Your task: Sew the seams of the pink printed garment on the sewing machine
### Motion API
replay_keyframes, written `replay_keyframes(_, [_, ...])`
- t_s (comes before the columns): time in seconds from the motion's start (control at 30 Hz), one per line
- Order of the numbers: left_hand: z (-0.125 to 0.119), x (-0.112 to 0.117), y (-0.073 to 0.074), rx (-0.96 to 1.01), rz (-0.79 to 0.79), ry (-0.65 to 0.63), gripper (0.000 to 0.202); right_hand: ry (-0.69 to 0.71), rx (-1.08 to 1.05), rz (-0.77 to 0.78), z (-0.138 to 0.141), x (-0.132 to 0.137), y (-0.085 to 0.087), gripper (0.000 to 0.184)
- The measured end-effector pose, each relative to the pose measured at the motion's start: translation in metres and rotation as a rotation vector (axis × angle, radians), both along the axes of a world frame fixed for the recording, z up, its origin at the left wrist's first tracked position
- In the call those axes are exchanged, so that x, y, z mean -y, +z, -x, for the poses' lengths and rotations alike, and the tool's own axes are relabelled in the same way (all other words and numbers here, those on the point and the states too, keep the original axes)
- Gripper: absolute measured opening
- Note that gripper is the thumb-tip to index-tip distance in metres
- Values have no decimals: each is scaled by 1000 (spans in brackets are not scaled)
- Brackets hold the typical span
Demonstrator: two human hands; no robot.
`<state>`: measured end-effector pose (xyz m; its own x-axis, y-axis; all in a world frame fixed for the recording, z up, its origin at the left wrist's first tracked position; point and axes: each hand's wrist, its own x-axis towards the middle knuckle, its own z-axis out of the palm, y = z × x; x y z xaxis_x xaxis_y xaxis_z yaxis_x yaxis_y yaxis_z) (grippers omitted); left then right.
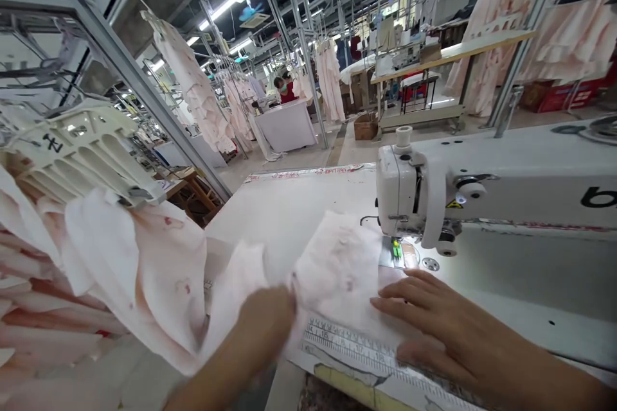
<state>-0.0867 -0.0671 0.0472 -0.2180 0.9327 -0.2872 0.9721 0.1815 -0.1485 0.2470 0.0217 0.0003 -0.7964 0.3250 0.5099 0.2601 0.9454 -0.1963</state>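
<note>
The left hand is blurred, fingers hidden; their grip cannot be told. The right hand spreads its fingers over pale printed cloth on the tabletop, beside a sewing machine cut off at right. One cloth end points away from the person; its long axis is unclear.

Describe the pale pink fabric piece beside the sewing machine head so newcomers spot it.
Find the large white sewing machine at right, then the small bright-green part beneath its head. Just left, on the white tabletop, lies the pale pink fabric piece with faint darker marks, the bare right hand at its edge. Unlike the pale pink printed cloth hanging far left, it is spread on that tabletop.
</note>
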Motion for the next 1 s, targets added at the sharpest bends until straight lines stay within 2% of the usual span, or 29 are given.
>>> replay_keyframes(0.07, [-16,33,3,185,188,-230,24,45,72,-34,4,0,-3,51])
replay_keyframes(0.13, [-30,44,8,313,227,-447,26,28,89,-99,3,-8,-11,48])
replay_keyframes(0.2, [-40,31,10,367,51,-602,23,-15,70,-171,-2,-17,-23,44])
replay_keyframes(0.27, [-47,4,3,401,-169,-746,26,-56,45,-239,-7,-25,-33,44])
replay_keyframes(0.33, [-52,-27,-11,443,-220,-918,45,-91,27,-301,-12,-30,-36,44])
replay_keyframes(0.37, [-55,-41,-20,442,-216,-966,53,-106,20,-329,-14,-31,-35,44])
replay_keyframes(0.47, [-60,-67,-40,420,-172,-999,68,-126,16,-357,-21,-36,-27,37])
replay_keyframes(0.53, [-63,-73,-45,427,-147,-959,70,-134,28,-318,-25,-39,-22,36])
replay_keyframes(0.67, [-65,-78,-41,477,-84,-878,74,-181,57,-180,-28,-43,-23,38])
replay_keyframes(0.8, [-64,-83,-38,528,-77,-894,73,-202,48,-155,-27,-42,-27,38])
replay_keyframes(0.9, [-63,-84,-38,527,-112,-908,71,-217,59,-135,-31,-44,-35,39])
replay_keyframes(1.0, [-67,-82,-39,456,-156,-940,70,-186,67,-101,-43,-55,-58,38])
